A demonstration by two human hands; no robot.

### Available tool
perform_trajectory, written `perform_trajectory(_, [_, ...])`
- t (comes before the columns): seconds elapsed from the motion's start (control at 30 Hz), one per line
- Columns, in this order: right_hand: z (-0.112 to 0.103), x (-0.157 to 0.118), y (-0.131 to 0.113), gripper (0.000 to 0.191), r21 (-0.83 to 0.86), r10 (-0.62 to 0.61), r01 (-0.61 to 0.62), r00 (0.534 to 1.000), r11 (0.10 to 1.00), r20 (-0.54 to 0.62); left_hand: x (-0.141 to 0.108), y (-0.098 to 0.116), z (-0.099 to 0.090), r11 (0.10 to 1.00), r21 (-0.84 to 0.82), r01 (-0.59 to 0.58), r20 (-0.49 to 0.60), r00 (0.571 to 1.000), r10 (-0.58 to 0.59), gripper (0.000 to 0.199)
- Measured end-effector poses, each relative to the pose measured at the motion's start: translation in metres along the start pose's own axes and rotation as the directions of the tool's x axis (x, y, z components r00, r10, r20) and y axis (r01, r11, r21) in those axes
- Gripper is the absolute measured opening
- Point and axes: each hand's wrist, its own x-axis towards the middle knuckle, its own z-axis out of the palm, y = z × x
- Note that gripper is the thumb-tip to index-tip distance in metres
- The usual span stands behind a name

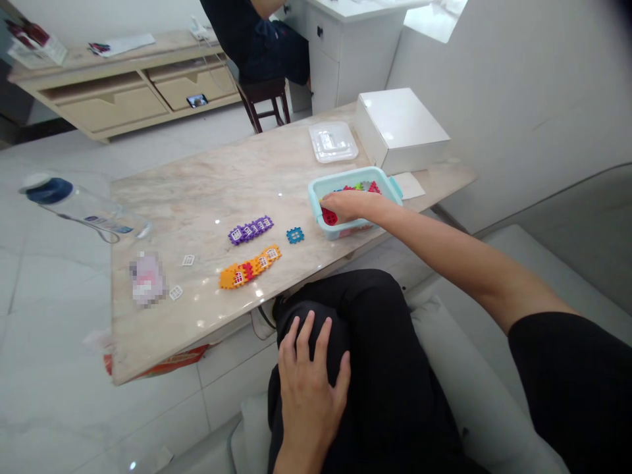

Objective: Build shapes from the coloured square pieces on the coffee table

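Note:
My right hand (348, 205) reaches over the rim of a light-blue plastic tub (356, 175), its fingertips on a red interlocking plastic tile (329, 216). Several other coloured tiles lie in the tub. My left hand (311, 385) rests on my black trousers (316, 316), away from the table. On the marble tabletop (197, 197) lie a linked strip of purple tiles (251, 230), a longer orange, yellow and red strip (249, 266), and a single blue tile (295, 235). Small white window pieces (188, 260) lie nearer the blurred patch (147, 278).
A white box (401, 130) and a clear plastic lid (333, 141) stand at the table's far end. A water bottle (79, 205) lies left of the table. Beyond, a seated person (266, 46) is near a white cabinet (345, 59), and a low wooden sideboard (118, 99) stands behind.

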Motion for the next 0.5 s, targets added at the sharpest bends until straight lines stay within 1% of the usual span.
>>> perform_trajectory(0.13, [-0.001, -0.001, 0.001, 0.039, 0.033, 0.007, -0.006, 1.000, 0.999, -0.027, 0.000, 0.001, 0.000, 1.000, 0.002, 0.005, 0.004, 1.000, -0.005, 0.058])
perform_trajectory(0.27, [-0.008, -0.010, 0.001, 0.048, 0.082, -0.004, 0.007, 0.999, 0.997, -0.036, 0.003, 0.004, 0.001, 1.000, 0.004, 0.006, 0.016, 1.000, -0.006, 0.057])
perform_trajectory(0.4, [-0.013, -0.016, 0.004, 0.055, 0.101, 0.012, -0.011, 1.000, 0.995, -0.011, 0.006, 0.005, 0.002, 1.000, -0.001, 0.006, 0.020, 1.000, -0.005, 0.058])
perform_trajectory(0.5, [-0.011, -0.015, 0.009, 0.057, 0.161, 0.011, -0.013, 1.000, 0.987, 0.013, 0.008, 0.006, 0.003, 1.000, -0.004, 0.004, 0.025, 1.000, -0.004, 0.058])
